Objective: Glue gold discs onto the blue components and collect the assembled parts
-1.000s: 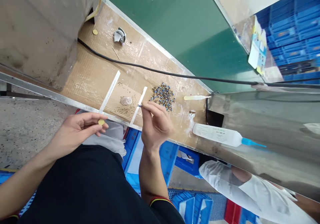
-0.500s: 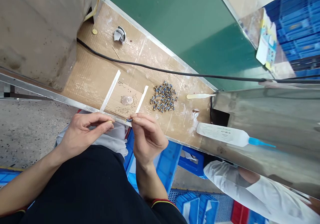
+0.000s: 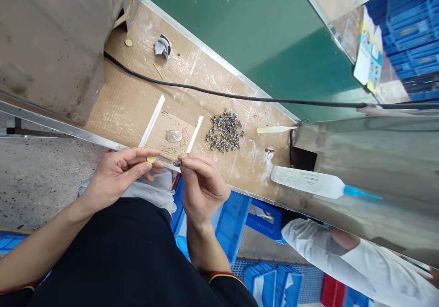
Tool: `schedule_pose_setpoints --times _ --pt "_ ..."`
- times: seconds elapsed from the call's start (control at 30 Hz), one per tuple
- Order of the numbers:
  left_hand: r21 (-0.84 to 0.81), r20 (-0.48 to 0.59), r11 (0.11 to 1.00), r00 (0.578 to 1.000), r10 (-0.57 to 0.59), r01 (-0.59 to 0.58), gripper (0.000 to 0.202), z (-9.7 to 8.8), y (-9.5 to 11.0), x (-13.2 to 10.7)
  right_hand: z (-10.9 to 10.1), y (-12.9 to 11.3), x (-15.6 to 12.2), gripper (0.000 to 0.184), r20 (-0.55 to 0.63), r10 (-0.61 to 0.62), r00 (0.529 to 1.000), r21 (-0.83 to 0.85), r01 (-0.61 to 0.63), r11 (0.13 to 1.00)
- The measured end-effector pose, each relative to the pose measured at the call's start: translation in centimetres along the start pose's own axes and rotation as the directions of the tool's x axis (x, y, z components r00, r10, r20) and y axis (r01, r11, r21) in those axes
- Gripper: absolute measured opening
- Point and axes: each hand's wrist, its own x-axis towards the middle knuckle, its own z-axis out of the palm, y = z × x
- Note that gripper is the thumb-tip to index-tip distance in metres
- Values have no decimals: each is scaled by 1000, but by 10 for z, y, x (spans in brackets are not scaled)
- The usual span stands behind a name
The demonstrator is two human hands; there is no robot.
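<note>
Your left hand [image 3: 120, 172] has rolled since a moment ago: the small round gold disc [image 3: 151, 159] now shows its flat face, pinched at the rim between thumb and forefinger, with the other fingers loosely curled. Your right hand [image 3: 202, 186] is pressed together at the fingertips, pinching a tiny blue-and-brass part [image 3: 176, 163] whose tip points toward the disc. The two held pieces are near each other but not touching, both just over the aluminium edge [image 3: 103, 139] of the cardboard-covered bench [image 3: 126, 110].

Just beyond your hands, two narrow white strips [image 3: 151, 120] lie on a brown cardboard piece [image 3: 164, 135], with a clear round dish [image 3: 173, 136] and scattered specks between them. A loose heap of blue-and-brass parts [image 3: 225, 131] sits to the right of the strips. Farther right lie a pale flat wooden stick [image 3: 276, 129] and a white squeeze bottle with a blue nozzle [image 3: 305, 177]. A black cable [image 3: 219, 94] crosses the bench, and a co-worker's white sleeve [image 3: 318, 243] shows below the bench.
</note>
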Motion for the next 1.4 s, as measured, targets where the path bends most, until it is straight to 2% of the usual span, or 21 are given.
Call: schedule_pose_setpoints --times 0.1,0.27,0.43,0.53,0.63,0.83,1.17,1.27,1.4 --pt "-19 -28 1000 1000 9 -10 30 3 1 0 0 -2 1 16 17 -12 1000 -7 12 1000" --pt "-29 -154 998 987 43 -48 26 13 3 -2 5 -7 3 23 32 -73 997 7 73 997" --pt "236 -224 959 952 208 -154 18 19 4 -7 13 -11 0 35 38 -142 989 -46 144 989" --pt "389 -218 900 930 296 -195 13 20 4 -8 15 -11 -3 41 40 -164 986 -48 166 985" --pt "458 -209 861 915 345 -220 10 19 3 -9 15 -10 -4 42 43 -185 982 -56 187 981" --pt "521 -213 828 907 363 -208 12 20 1 -11 15 -10 -5 41 63 -201 978 -97 207 974" --pt "582 -171 771 889 425 -257 12 19 -1 -13 15 -10 -5 45 71 -225 972 -106 232 967" --pt "644 -142 710 868 476 -285 12 19 -1 -14 15 -10 -6 50 75 -247 966 -104 254 962" --pt "729 -35 565 803 595 -387 16 20 0 -15 14 -12 -7 52 72 -271 960 -130 279 951"
